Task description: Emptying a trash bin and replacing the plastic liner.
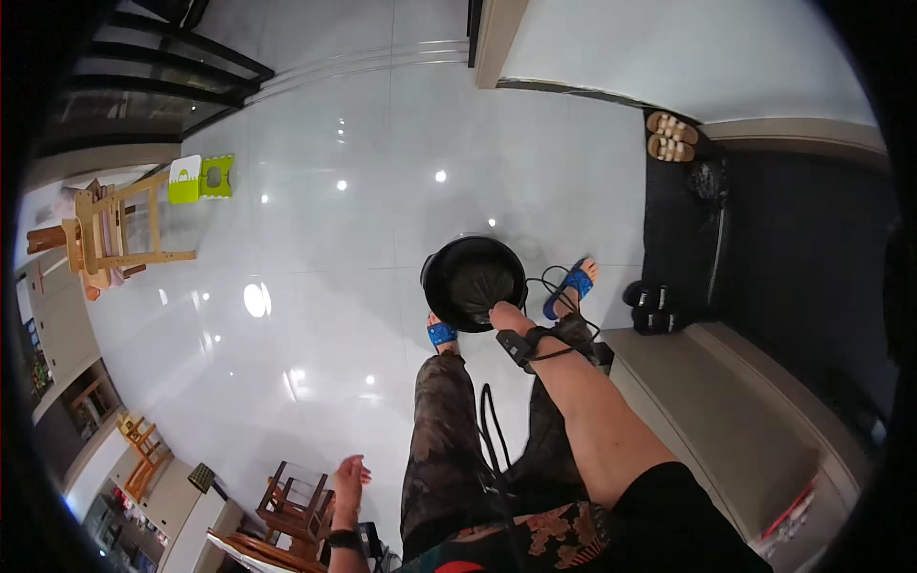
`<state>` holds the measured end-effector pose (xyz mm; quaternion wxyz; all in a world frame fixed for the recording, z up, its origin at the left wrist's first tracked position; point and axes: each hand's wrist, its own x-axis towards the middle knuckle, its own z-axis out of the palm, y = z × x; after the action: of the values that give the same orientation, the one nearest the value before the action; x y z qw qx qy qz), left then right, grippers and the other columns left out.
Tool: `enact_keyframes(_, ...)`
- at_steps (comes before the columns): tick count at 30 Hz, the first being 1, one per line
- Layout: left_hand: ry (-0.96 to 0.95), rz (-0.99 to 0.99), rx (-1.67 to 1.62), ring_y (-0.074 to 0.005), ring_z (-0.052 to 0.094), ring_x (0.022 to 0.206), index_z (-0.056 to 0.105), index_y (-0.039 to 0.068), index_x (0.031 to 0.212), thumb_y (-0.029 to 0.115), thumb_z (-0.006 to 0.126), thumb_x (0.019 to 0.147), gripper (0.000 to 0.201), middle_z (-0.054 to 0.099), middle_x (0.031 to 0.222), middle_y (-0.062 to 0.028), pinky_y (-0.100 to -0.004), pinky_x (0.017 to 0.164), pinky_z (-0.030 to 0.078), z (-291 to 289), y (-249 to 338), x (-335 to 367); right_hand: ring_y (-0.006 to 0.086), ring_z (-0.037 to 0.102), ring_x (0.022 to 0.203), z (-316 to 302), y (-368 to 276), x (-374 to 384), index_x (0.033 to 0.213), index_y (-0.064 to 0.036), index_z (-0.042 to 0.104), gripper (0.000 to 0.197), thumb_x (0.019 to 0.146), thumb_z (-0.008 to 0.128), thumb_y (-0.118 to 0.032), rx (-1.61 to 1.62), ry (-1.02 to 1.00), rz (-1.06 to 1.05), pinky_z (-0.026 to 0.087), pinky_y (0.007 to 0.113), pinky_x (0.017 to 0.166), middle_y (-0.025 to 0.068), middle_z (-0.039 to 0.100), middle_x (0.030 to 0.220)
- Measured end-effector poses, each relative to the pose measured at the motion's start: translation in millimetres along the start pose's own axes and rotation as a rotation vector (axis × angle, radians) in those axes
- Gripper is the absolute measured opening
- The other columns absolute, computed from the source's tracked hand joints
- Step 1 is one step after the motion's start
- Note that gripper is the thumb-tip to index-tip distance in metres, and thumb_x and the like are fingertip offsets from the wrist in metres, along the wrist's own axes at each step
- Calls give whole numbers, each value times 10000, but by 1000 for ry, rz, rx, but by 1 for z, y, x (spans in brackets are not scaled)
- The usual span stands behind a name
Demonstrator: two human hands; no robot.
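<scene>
a light wooden chair (86,232) stands well ahead of the left hand (351,476), to the left of its fingers, with a green and white plastic stool (185,186) farther ahead of them. a dark brown wooden stool (296,523) is near those same fingers, on their left. they hang loosely curled and released, holding 0 things. ahead and to the right of them is 1 blue sandal (442,333), worn on the left foot. the black bucket (432,277) stands on the floor around the right hand's fingers, with a dark plastic bag (478,286) inside it. the right hand (505,316) reaches in over the near rim, its fingers grasping the bag, whose folds gather toward them; the fingertips are hidden. to the right of these fingers are a looped black cable (551,281) and the other foot's sandal (578,283), then 2 black slippers (650,306), farther off.
</scene>
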<state>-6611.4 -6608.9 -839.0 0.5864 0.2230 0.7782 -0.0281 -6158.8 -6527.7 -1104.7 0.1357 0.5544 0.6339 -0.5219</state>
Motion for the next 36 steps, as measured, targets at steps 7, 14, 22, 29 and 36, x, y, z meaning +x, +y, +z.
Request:
enact_keyframes(7,-114,42,114,-99,578,630,601,27,1117,225,528,959,263,627,745,-45,-236,581,477,73,43,-24,379,645,865,9,48,-8,866,-2,683,216,841,505,-122,298,228,246,525,449,741,226,657,894)
enact_keyframes(14,-124,156,237,-110,584,652,599,17,1122,231,517,963,279,628,763,-47,-247,606,482,164,153,-43,220,672,695,-54,170,-135,1065,-53,605,258,940,473,-236,1106,377,276,525,361,641,138,676,830)
enact_keyframes(22,-291,291,310,-111,588,692,599,37,1138,234,521,967,273,616,770,-36,-245,650,492,324,286,-89,236,614,660,-64,421,-343,1096,-139,600,216,895,528,-167,1780,780,504,505,355,520,106,610,831)
enact_keyframes(29,-465,376,439,-84,563,729,606,35,1120,229,548,961,257,613,822,-9,-233,684,470,447,389,-124,160,600,614,-103,482,-417,1080,-142,598,175,953,526,-239,1356,884,992,496,319,504,52,627,787)
enact_keyframes(36,-852,356,926,-148,593,765,636,16,1000,339,620,909,336,634,833,-69,-314,697,481,563,441,-101,111,586,615,-100,548,-416,1073,-146,611,194,960,519,-273,1768,883,868,475,285,493,21,636,791)
